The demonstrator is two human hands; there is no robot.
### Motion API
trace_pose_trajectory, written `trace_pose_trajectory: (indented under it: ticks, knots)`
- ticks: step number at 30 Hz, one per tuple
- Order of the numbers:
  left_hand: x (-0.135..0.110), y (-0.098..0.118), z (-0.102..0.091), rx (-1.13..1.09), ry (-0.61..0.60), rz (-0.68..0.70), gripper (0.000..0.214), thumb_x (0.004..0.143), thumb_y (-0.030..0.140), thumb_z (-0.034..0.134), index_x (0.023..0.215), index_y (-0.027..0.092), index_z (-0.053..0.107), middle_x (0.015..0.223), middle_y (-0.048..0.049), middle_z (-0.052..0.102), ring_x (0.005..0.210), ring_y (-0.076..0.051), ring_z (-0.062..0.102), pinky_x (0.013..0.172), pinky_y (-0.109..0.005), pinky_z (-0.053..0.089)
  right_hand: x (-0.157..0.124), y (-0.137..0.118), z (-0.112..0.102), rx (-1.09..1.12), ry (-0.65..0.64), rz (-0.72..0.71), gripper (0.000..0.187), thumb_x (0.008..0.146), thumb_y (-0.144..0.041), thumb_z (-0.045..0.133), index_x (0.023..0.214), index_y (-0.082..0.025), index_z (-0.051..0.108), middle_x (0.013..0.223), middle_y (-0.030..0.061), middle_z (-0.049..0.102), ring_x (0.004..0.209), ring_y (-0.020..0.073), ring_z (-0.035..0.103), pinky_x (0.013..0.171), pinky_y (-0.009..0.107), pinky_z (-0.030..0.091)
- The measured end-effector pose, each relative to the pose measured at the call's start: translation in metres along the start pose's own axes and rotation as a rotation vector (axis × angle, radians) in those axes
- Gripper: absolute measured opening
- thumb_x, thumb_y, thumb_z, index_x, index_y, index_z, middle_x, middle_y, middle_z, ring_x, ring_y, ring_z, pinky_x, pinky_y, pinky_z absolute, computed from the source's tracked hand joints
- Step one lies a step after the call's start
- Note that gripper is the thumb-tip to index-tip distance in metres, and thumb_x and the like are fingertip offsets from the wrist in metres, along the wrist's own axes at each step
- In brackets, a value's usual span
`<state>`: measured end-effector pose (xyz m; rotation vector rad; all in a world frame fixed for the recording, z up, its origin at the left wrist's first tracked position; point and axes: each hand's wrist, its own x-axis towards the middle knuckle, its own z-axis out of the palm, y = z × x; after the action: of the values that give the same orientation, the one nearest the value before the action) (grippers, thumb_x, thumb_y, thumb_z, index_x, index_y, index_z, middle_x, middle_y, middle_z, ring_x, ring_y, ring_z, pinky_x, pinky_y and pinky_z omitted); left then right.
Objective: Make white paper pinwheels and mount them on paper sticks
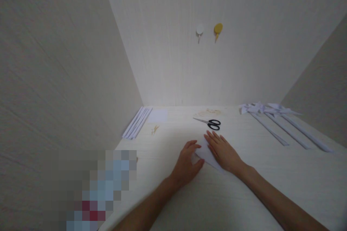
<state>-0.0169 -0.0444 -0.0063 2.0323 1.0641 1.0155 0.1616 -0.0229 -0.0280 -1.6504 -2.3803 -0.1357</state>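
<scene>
At a white table, seen from the head camera, a person's right hand [222, 152] lies flat on a folded piece of white paper [208, 158], its fingers close together. The left hand [187, 164] curves at the paper's left end, thumb and fingers apart, their tips at the sheet. The paper rests midway between the table's left and right edges, its long axis slanting from the left hand toward the near right corner; its long, straight edge faces the near side. Beyond it lie scissors [208, 123], blades aimed at the left edge. Rolled paper sticks [137, 122] line the far left corner, beside a flat white sheet [158, 116]. Paper pinwheels [253, 108] on sticks lie toward the far right corner.
</scene>
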Motion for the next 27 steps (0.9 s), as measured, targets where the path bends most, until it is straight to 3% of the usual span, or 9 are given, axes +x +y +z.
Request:
trace_pose_trajectory:
  ticks: [7,14,18,21,27]
  knots:
    - [0.005,-0.008,-0.001,-0.467,0.002,-0.205,0.032,0.065,0.008,0.056,0.096,0.014,0.053,0.109,-0.0114,0.056,0.102,-0.019,0.053,0.09,-0.035,0.041,0.0,0.0,0.004,0.018,0.03,-0.019,0.041,0.086,-0.02,0.028,0.123,-0.011,0.042,0.133,0.0119,0.036,0.123,0.0233,0.032,0.099,0.041,0.03]
    - [0.009,-0.002,-0.006,-0.708,0.042,-0.325,0.034,0.058,0.005,0.062,0.09,0.015,0.055,0.11,-0.0106,0.055,0.101,-0.021,0.053,0.084,-0.034,0.045,0.001,0.001,0.005,0.185,0.172,-0.152,0.039,0.083,-0.01,0.031,0.119,-0.013,0.045,0.129,0.0139,0.041,0.119,0.0217,0.037,0.095,0.042,0.036]
    - [0.009,-0.002,-0.008,-0.822,0.005,-0.312,0.039,0.057,0.007,0.066,0.094,0.015,0.054,0.11,-0.0101,0.054,0.103,-0.023,0.052,0.086,-0.035,0.044,0.002,-0.007,-0.005,0.334,0.143,-0.233,0.043,0.078,-0.004,0.034,0.118,-0.018,0.044,0.118,0.0101,0.052,0.105,0.0203,0.047,0.089,0.042,0.041]
    - [0.009,-0.004,-0.007,-0.86,-0.032,-0.256,0.041,0.058,0.009,0.065,0.096,0.016,0.052,0.109,-0.0093,0.054,0.106,-0.023,0.051,0.091,-0.036,0.04,0.001,-0.011,-0.01,0.456,0.109,-0.195,0.047,0.073,0.0,0.032,0.115,-0.016,0.044,0.109,0.0105,0.055,0.097,0.0191,0.049,0.086,0.039,0.042]
    - [0.004,-0.009,0.002,-0.74,-0.139,-0.123,0.046,0.066,0.012,0.058,0.108,0.02,0.042,0.119,-0.011,0.045,0.106,-0.021,0.05,0.093,-0.037,0.037,-0.002,-0.007,-0.005,0.728,0.174,-0.175,0.058,0.063,0.002,0.034,0.116,-0.02,0.037,0.096,0.0058,0.053,0.088,0.0157,0.05,0.081,0.034,0.042]
